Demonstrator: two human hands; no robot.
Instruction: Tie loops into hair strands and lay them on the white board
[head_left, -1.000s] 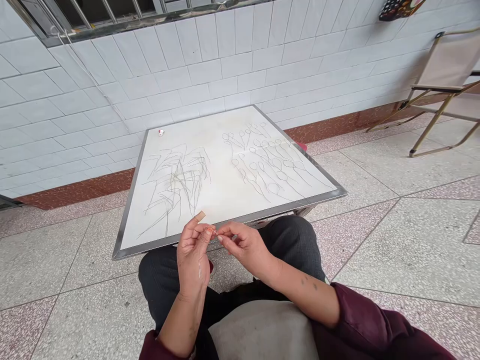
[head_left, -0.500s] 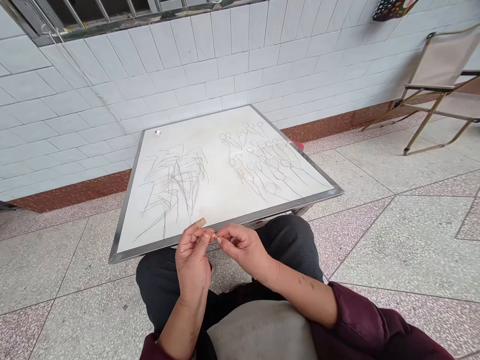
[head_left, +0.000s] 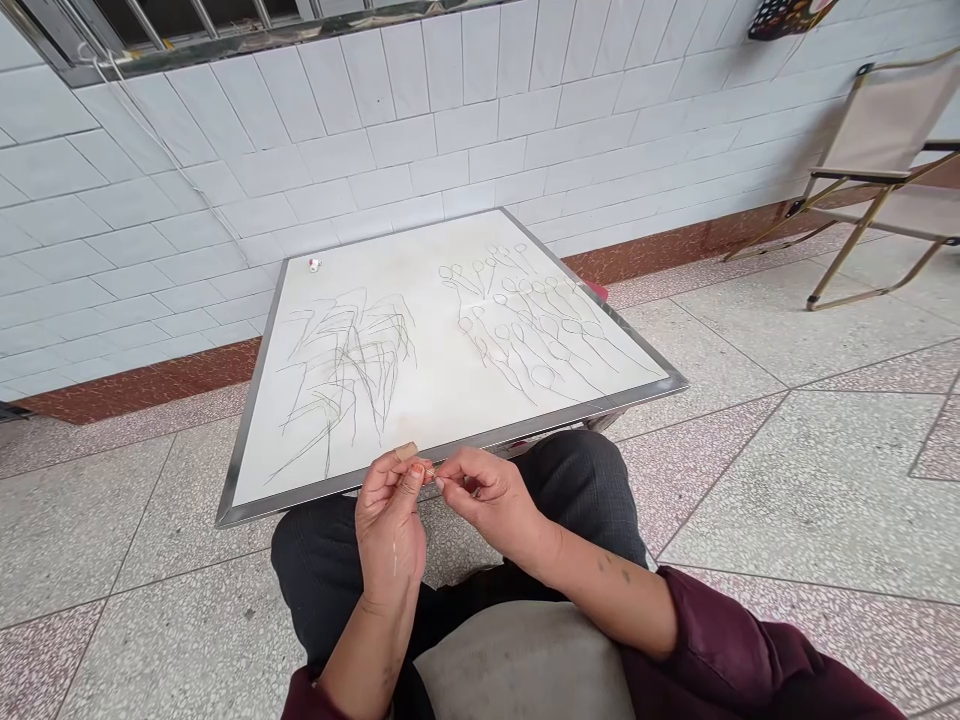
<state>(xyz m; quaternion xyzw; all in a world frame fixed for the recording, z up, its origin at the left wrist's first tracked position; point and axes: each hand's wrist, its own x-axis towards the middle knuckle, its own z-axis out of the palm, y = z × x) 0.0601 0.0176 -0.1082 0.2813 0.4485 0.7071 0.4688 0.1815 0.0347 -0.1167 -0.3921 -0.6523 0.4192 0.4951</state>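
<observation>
My left hand (head_left: 390, 515) and my right hand (head_left: 495, 500) meet fingertip to fingertip over my lap, just off the table's near edge. Both are closed in a pinch on a thin wire (head_left: 431, 474), mostly hidden by the fingers. A tan bandage wraps one left finger. Beyond my hands, the white table (head_left: 439, 390) holds a pile of bent thin wires (head_left: 352, 350) on its left side. Several wires with looped ends (head_left: 544, 376) lie spread on its right side.
A small red-and-white object (head_left: 314, 265) stands at the table's far left corner. The table's metal edge (head_left: 300, 502) runs close to my knees. White tiled wall (head_left: 390, 150) rises behind, and a folding chair (head_left: 870, 180) is at the right.
Both hands stay pinched together, with the left hand shifted slightly right and down. A thin bright line now shows on the left palm. The wires on the table look unchanged.
</observation>
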